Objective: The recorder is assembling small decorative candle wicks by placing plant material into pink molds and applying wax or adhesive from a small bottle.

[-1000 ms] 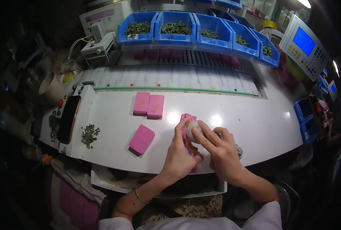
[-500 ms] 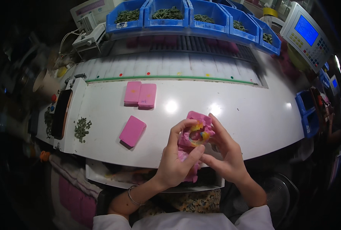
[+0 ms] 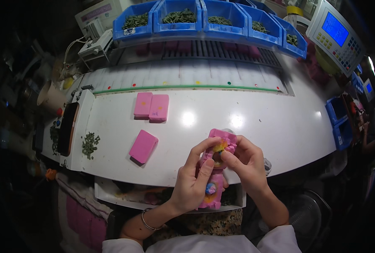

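Both of my hands hold a floppy pink rubber mould over the near table edge. It is opened out, with yellow and blue staining around its hollow. The lower flap hangs down and has a blue patch in it. My left hand grips the left side, its thumb on the front face. My right hand is on the right side, thumb and fingertips closed at the hollow. Whether they pinch anything small there is hidden. A small grey round object shows beside my right wrist, partly covered.
Three pink blocks sit left of my hands. Green bits lie near a phone. Blue bins of green pieces line the back, beside a panel with a blue screen. An open drawer is below the table.
The mould is spread wider, and its lower flap now shows the blue patch. My right thumb has moved up onto the hollow. Dots along the green strip show different colours in their places.
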`<action>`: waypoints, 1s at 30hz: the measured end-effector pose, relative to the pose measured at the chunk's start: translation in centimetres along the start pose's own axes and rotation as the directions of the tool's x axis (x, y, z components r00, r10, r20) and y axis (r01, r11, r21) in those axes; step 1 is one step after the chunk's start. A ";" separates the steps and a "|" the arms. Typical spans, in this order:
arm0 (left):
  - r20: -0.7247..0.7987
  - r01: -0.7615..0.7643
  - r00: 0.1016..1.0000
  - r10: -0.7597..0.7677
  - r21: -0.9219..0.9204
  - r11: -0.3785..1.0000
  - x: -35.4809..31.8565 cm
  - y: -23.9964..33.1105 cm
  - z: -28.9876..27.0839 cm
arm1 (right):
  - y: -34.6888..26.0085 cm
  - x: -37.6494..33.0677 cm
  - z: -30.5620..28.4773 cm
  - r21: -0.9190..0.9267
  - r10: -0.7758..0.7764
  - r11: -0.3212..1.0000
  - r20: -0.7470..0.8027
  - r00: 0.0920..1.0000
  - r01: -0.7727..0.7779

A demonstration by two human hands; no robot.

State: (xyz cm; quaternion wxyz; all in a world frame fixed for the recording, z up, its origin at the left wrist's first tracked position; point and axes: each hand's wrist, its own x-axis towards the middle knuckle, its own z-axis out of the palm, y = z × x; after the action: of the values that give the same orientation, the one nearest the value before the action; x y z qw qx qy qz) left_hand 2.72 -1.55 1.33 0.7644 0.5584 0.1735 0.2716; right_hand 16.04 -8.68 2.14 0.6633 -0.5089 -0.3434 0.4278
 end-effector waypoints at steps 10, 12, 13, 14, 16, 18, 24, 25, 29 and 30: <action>0.022 0.043 0.999 -0.040 -0.213 0.976 -0.4 1.1 -0.2 | 0.4 -0.2 -0.8 0.266 0.092 0.959 0.035 0.995 -0.098; 0.075 0.111 0.992 -0.097 -0.223 0.969 -0.4 0.8 -0.8 | 0.6 -0.4 -0.3 0.289 0.108 0.951 0.027 0.994 -0.111; 0.087 0.122 0.990 -0.113 -0.100 0.987 -0.2 -0.1 -1.4 | 1.0 -0.6 0.2 0.123 0.026 0.992 -0.019 0.999 -0.023; 0.103 0.126 0.986 -0.128 0.024 0.992 0.0 -0.5 -1.7 | 1.1 -0.6 0.5 -0.053 -0.070 0.996 -0.052 0.996 0.068; 0.093 0.130 0.987 -0.130 0.010 0.991 0.2 -0.5 -1.9 | 1.1 -0.4 0.6 -0.137 -0.125 0.984 -0.042 0.991 0.118; 0.077 0.150 0.985 -0.153 0.038 0.988 0.0 -0.2 -2.3 | 1.5 -0.4 0.3 -0.251 -0.159 0.954 0.036 0.987 0.162; 0.006 0.048 0.999 -0.047 -0.030 0.998 0.0 -0.4 -3.0 | 0.6 -1.9 0.2 -0.448 -0.352 0.824 0.077 0.933 0.348; -0.002 0.047 0.999 -0.047 -0.030 0.998 0.0 -0.5 -3.2 | 0.1 -2.2 0.1 -0.482 -0.436 0.743 0.177 0.882 0.464; 0.055 -0.027 0.998 0.025 0.046 0.999 -0.1 -1.1 -3.3 | 0.1 -3.3 1.0 -0.683 -0.484 0.484 0.311 0.818 0.546; 0.102 -0.053 0.994 0.048 0.051 0.997 -0.2 -1.1 -3.4 | 0.1 -3.4 1.0 -0.686 -0.482 0.485 0.307 0.821 0.542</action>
State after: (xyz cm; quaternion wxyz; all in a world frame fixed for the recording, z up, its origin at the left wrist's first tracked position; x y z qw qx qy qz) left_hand 0.93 0.65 -0.83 0.7499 0.5958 0.1276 0.2577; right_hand 13.75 -11.36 2.20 0.4765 -0.5932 -0.6471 0.0484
